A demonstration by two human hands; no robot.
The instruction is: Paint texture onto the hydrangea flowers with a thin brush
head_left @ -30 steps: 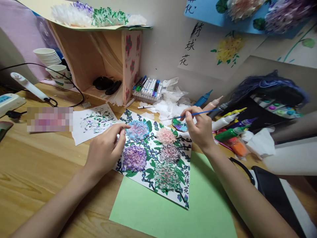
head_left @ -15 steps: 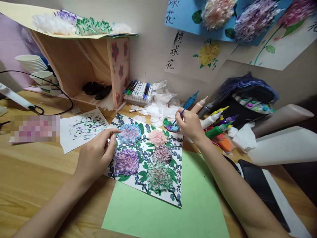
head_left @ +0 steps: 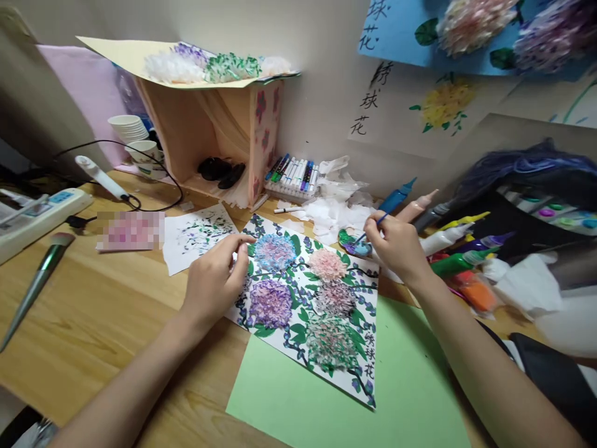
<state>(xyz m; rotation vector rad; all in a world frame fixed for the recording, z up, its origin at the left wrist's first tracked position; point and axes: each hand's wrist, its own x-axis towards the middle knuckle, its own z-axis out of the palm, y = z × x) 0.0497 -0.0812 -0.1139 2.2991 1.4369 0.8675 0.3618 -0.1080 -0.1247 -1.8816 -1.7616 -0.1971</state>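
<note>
A white picture card [head_left: 298,323] with raised tissue flowers, green leaves and small purple-blue dabs lies tilted on the table, partly over a green sheet [head_left: 280,404]. My left hand [head_left: 217,270] rests at its left edge. The index finger reaches toward the blue-and-pink flower [head_left: 275,252], thumb apart, nothing held. Pinched in my right hand [head_left: 396,239] is a thin blue paintbrush [head_left: 380,221]. Its tip meets a small palette [head_left: 347,238] of green, purple and light blue paint, just beyond the card's far edge.
Paint bottles [head_left: 461,258] crowd the right side. Crumpled white tissue [head_left: 326,211] and a tray of markers [head_left: 293,174] stand behind the card. At left lie a paint-spotted paper [head_left: 200,233], a large brush [head_left: 41,274] and a power strip [head_left: 46,214]. An open box [head_left: 209,124] stands at the back.
The view has swung left, so everything sits further right and the large brush and power strip now show. The paintbrush stays at the palette; my left hand stays by the card.
</note>
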